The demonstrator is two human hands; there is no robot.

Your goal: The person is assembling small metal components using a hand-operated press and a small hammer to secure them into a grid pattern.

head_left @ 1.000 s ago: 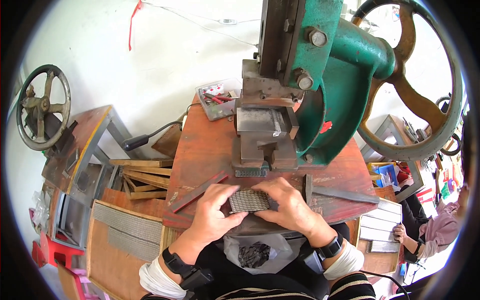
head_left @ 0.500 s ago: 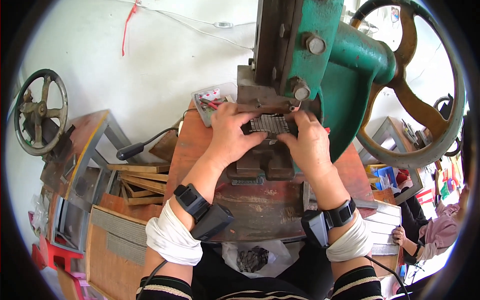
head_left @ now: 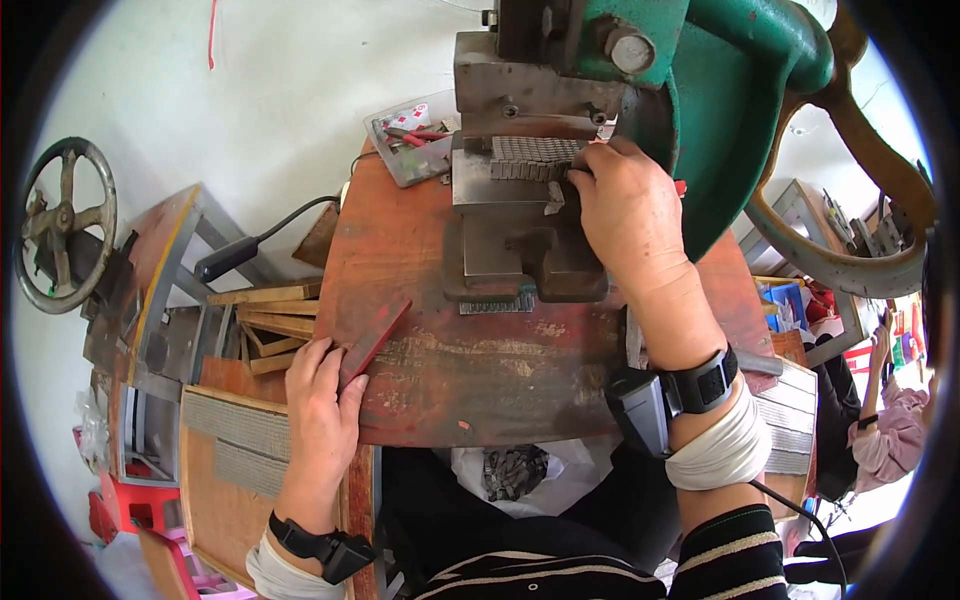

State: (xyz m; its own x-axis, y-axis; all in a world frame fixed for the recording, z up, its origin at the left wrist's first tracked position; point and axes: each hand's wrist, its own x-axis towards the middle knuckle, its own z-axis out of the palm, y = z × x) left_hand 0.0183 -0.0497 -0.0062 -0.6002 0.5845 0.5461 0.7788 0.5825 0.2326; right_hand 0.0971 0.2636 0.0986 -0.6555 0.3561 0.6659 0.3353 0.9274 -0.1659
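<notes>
My left hand is closed on one end of a flat dark-red bar at the left front of the wooden table. A block of small grey metal pieces, packed in rows, rests on the steel bed of a green press. At the block's right end is my right hand, its thumb and bent fingers closed against it; some fingertips are hidden. Just in front of the block, near my right thumb, lies a small pale scrap.
A clear tray with red-handled pliers stands behind on the left. A bag of dark metal pieces sits at my lap. Wooden frames and a board with metal strips are at left. Another person is at far right.
My left hand has left the metal block, moved down and left, and now grips the red bar. My right hand stays at the block's right end. The whole view has shifted.
</notes>
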